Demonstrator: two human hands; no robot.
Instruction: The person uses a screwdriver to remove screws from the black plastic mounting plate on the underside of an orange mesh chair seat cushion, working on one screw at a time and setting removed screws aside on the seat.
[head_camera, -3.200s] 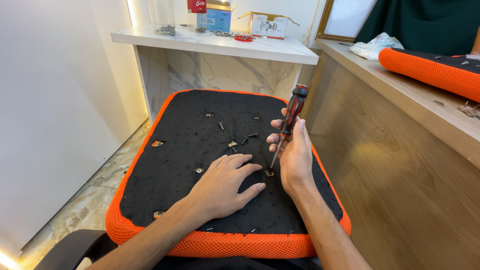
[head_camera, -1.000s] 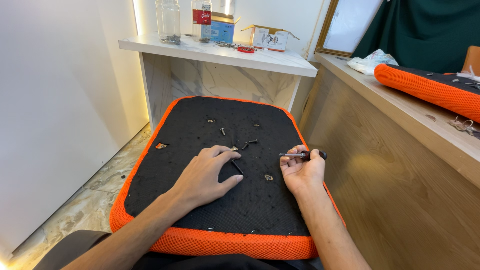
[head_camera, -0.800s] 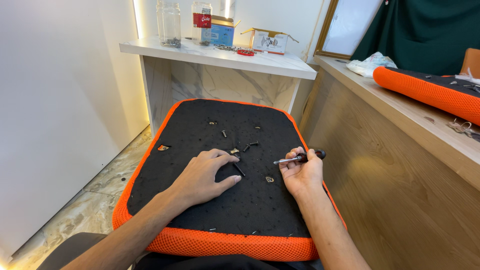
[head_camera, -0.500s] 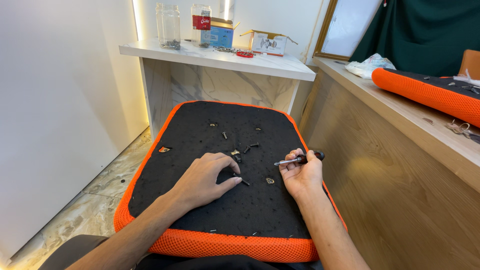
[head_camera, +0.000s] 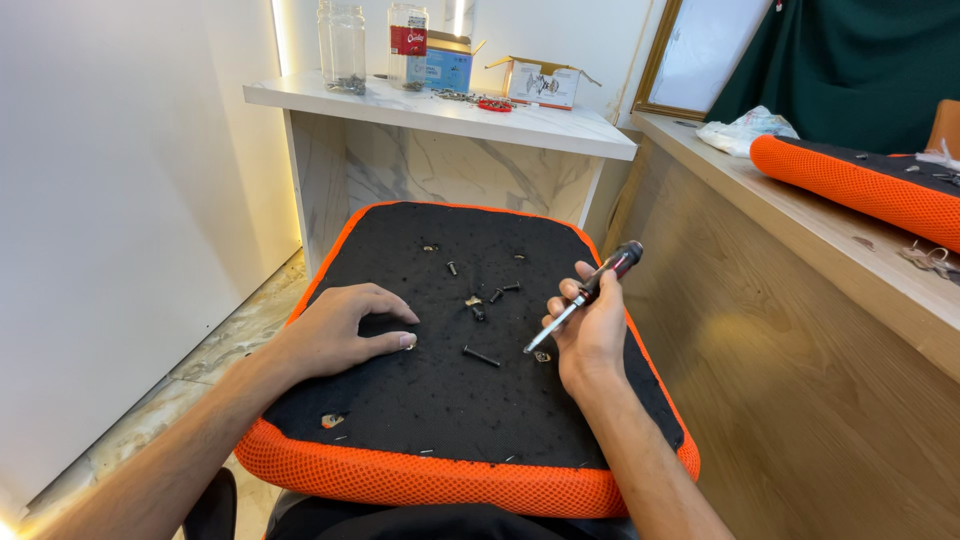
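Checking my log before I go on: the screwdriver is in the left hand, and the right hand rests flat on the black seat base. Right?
Not quite: the sides are swapped. The head view shows the screwdriver in the right hand, and the left hand rests on the black seat base.

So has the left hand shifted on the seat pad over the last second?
Yes. The left hand has slid toward the pad's left orange edge, away from the loose bolt it was nearly touching.

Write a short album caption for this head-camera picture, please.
Right hand holds a screwdriver over a black, orange-edged seat cushion strewn with screws; left hand rests on it.
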